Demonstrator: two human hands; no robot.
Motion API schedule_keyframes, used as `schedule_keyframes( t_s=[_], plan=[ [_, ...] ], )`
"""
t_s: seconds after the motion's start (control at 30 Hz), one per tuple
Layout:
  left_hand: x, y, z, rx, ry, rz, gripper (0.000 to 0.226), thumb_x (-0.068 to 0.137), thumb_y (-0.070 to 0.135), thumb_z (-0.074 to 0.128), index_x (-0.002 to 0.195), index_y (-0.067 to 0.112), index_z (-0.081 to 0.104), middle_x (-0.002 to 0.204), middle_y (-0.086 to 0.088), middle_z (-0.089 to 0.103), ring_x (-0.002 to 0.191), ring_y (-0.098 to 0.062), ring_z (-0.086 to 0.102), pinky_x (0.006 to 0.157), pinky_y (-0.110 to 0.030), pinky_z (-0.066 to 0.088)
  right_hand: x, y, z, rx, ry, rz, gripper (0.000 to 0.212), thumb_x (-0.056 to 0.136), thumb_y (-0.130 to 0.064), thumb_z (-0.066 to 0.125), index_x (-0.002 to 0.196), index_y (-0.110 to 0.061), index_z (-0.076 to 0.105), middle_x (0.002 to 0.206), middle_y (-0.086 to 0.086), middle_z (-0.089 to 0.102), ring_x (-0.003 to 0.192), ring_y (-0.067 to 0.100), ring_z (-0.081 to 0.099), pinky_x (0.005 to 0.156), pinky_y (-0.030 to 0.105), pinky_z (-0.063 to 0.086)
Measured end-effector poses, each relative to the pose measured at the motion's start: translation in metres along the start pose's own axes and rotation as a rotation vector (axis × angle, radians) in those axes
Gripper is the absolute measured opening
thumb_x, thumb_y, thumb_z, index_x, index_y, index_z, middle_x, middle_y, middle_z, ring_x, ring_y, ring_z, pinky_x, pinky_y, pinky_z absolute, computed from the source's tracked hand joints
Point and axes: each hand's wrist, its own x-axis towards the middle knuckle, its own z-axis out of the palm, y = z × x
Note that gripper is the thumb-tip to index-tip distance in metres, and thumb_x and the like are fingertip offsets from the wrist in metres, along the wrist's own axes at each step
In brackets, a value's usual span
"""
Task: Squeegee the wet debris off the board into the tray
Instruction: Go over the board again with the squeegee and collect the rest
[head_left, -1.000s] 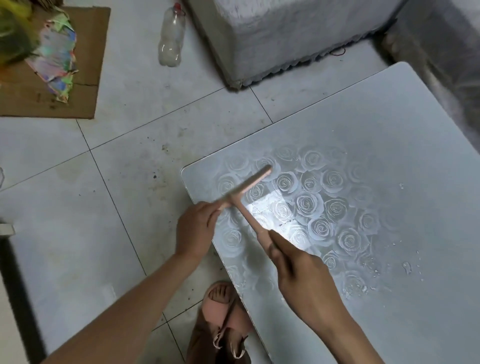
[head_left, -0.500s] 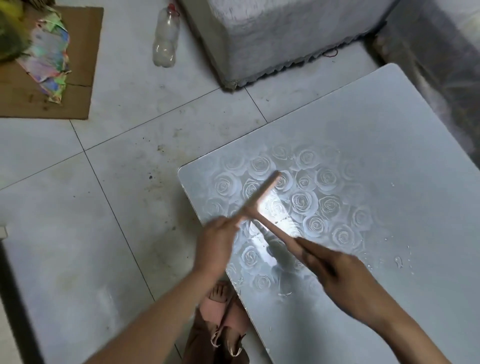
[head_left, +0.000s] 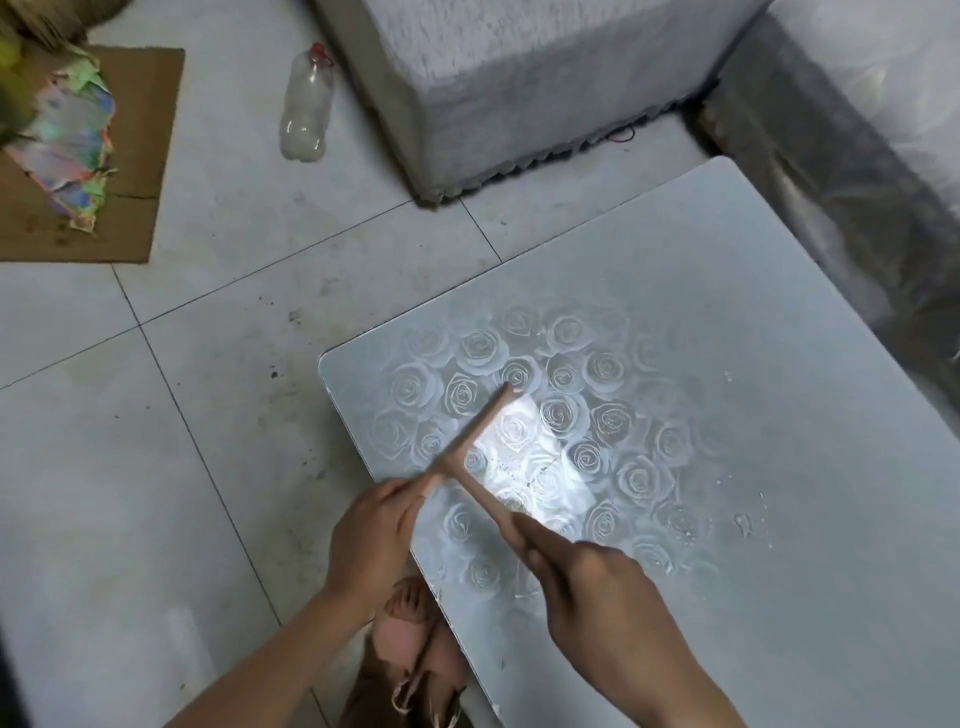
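Looking through the head view, you have the squeegee (head_left: 467, 440) over the board's (head_left: 727, 312) near-left corner, its blade slanting across the rose pattern and its handle running back toward you. Your right hand (head_left: 592, 587) is wrapped round the handle. Your left hand (head_left: 371, 535) sits at the blade's near end, just off the board's left edge, with fingertips that appear to pinch it, so both hands are closed on the one tool. Whether the blade's edge presses on the surface or rides slightly above it, I cannot tell. As to progress, the patch of board around the blade shines with a wet film and shows no lumps of debris, which suggests that part is already wiped. Toward the board's right side, well apart from the blade, water drops and small white specks (head_left: 743, 525) lie on the surface, so I judge that area is left to do. No tray shows anywhere in this view, so you cannot confirm that anything has reached it. My estimate is partly done, with the right side and the final sweep off the board to come.
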Motion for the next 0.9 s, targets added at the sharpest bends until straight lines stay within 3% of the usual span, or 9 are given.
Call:
schedule_keyframes(
  t_s=[0.07, 0.13, 0.2, 0.3, 0.4, 0.53, 0.7, 0.9],
  plan=[
    [-0.005, 0.003, 0.004, 0.044, 0.041, 0.017, 0.034, 0.09, 0.029, 0.048, 0.115, 0.023, 0.07, 0.085, 0.002, 0.068, 0.071, -0.021, 0.065, 0.053, -0.033, 0.054, 0.0, 0.007, 0.005, 0.044, 0.013, 0.003, 0.04, 0.1, -0.042, 0.03, 0.139, -0.052, 0.032, 0.106, -0.001, 0.067, 0.099, 0.022, 0.061, 0.078, 0.033, 0.046],
    [-0.013, 0.017, 0.018, 0.051, 0.068, 0.025, 0.027, 0.083, 0.015, 0.066, 0.11, 0.019, 0.073, 0.082, 0.002, 0.068, 0.068, -0.022, 0.065, 0.051, -0.032, 0.055, -0.013, 0.022, 0.007, 0.064, -0.001, 0.051, 0.04, 0.1, -0.043, 0.03, 0.138, -0.055, 0.032, 0.11, -0.004, 0.067, 0.102, 0.019, 0.061, 0.079, 0.031, 0.047],
    [-0.024, 0.035, 0.036, 0.0, 0.036, 0.042, 0.036, 0.075, 0.006, 0.078, 0.108, 0.018, 0.073, 0.08, 0.002, 0.068, 0.066, -0.021, 0.065, 0.053, -0.029, 0.055, -0.034, 0.041, 0.005, 0.052, -0.024, 0.122, 0.04, 0.099, -0.044, 0.03, 0.135, -0.061, 0.029, 0.115, -0.008, 0.066, 0.107, 0.018, 0.059, 0.081, 0.029, 0.046],
    [-0.048, 0.065, 0.064, -0.094, -0.101, 0.093, 0.039, 0.078, 0.011, 0.076, 0.116, 0.021, 0.07, 0.081, 0.002, 0.067, 0.07, -0.019, 0.064, 0.057, -0.025, 0.051, -0.066, 0.07, -0.008, 0.029, -0.021, 0.274, 0.038, 0.098, -0.045, 0.032, 0.123, -0.073, 0.027, 0.119, -0.016, 0.063, 0.112, 0.014, 0.058, 0.081, 0.022, 0.046],
    [-0.06, 0.088, 0.08, -0.214, -0.235, 0.004, 0.033, 0.091, 0.021, 0.062, 0.123, 0.027, 0.064, 0.093, 0.0, 0.065, 0.085, -0.017, 0.061, 0.072, -0.026, 0.046, -0.092, 0.08, -0.015, 0.028, -0.024, 0.296, 0.043, 0.099, -0.042, 0.034, 0.119, -0.078, 0.023, 0.115, -0.014, 0.066, 0.11, 0.015, 0.058, 0.082, 0.022, 0.048],
    [-0.054, 0.064, 0.054, -0.225, -0.242, -0.024, 0.029, 0.092, 0.02, 0.061, 0.121, 0.023, 0.067, 0.099, 0.004, 0.064, 0.088, -0.012, 0.059, 0.079, -0.028, 0.05, -0.094, 0.063, -0.004, 0.029, -0.004, 0.112, 0.044, 0.098, -0.046, 0.028, 0.138, -0.062, 0.019, 0.083, -0.006, 0.053, 0.085, 0.019, 0.059, 0.074, 0.027, 0.045],
    [-0.048, 0.005, 0.009, -0.073, -0.078, -0.162, 0.026, 0.092, 0.017, 0.061, 0.117, 0.022, 0.069, 0.102, 0.005, 0.067, 0.088, -0.014, 0.063, 0.075, -0.031, 0.051, -0.041, 0.016, 0.028, 0.131, 0.044, -0.072, 0.042, 0.1, -0.038, 0.031, 0.142, -0.043, 0.032, 0.092, 0.009, 0.061, 0.091, 0.03, 0.059, 0.074, 0.033, 0.043],
    [-0.061, 0.033, 0.037, 0.002, -0.08, -0.135, 0.025, 0.09, 0.013, 0.064, 0.113, 0.018, 0.071, 0.092, -0.002, 0.067, 0.085, -0.023, 0.062, 0.07, -0.032, 0.048, -0.061, 0.048, 0.041, 0.208, 0.06, 0.033, 0.04, 0.099, -0.037, 0.035, 0.139, -0.044, 0.039, 0.102, 0.003, 0.068, 0.097, 0.025, 0.061, 0.078, 0.032, 0.044]
  ],
)
